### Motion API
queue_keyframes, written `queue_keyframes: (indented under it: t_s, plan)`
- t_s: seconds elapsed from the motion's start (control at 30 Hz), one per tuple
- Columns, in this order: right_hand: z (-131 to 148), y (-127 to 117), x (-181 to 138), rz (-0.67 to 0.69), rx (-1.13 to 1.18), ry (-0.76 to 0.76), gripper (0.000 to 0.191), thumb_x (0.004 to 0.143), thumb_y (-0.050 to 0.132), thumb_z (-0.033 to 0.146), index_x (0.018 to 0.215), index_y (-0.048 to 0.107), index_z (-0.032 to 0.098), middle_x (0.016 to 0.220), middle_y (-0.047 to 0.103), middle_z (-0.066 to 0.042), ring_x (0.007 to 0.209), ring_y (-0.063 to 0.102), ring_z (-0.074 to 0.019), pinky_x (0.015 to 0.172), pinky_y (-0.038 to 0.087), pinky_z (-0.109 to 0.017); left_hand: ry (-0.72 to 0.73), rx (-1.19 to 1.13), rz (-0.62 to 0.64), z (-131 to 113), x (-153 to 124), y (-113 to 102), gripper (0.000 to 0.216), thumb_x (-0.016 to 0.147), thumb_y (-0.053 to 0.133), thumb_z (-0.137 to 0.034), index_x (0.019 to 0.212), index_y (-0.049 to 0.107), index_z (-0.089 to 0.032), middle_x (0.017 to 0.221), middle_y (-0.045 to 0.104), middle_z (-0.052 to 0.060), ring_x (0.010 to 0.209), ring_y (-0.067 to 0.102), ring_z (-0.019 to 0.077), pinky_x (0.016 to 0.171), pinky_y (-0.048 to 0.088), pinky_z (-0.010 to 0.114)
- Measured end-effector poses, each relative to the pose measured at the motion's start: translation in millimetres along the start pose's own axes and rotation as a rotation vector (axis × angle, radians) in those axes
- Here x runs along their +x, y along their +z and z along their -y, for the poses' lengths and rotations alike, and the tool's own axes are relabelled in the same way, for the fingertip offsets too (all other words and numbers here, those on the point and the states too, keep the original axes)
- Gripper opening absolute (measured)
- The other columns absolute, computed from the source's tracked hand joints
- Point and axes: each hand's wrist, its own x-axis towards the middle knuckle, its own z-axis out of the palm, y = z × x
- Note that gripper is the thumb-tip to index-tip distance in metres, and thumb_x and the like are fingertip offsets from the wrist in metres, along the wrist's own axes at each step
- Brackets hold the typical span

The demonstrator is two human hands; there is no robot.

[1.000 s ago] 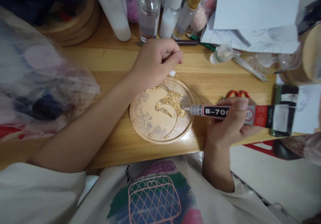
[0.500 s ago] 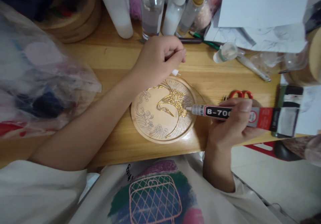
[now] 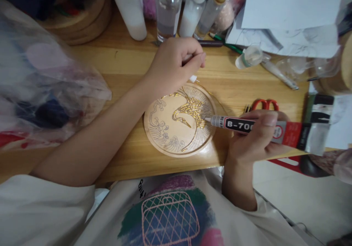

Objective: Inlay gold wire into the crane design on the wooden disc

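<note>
A round wooden disc with a gold crane and wave outlines lies near the front edge of the wooden table. My right hand is closed round a B-7000 glue tube, whose nozzle tip touches the crane's right wing. My left hand rests just above the disc's upper edge, fingers curled in a pinch on a small white thing that I cannot make out.
Several bottles stand at the back of the table. White papers lie at the back right, red-handled scissors right of the disc. A plastic bag of items fills the left side. Round wooden pieces sit back left.
The view has shifted slightly. Both hands, the glue tube and the disc keep nearly the same positions; the nozzle stays on the crane's wing.
</note>
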Motion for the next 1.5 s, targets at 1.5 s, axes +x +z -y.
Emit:
queue_keyframes:
  t_s: [1.5]
  plan:
    - [-0.2, -3.6, -3.6, -0.01, -0.054, -0.085, 0.029, 0.092, 0.061, 0.039, 0.068, 0.061, 0.023, 0.057, 0.057, 0.005, 0.053, 0.053, -0.0104, 0.053, 0.04, -0.027, 0.03, -0.032, 0.011, 3.4, 2.6, 1.7, 0.018, 0.086, 0.06, -0.023, 0.07, 0.07, -0.024, 0.041, 0.045, -0.005, 0.037, 0.044, 0.0126, 0.045, 0.039, 0.027]
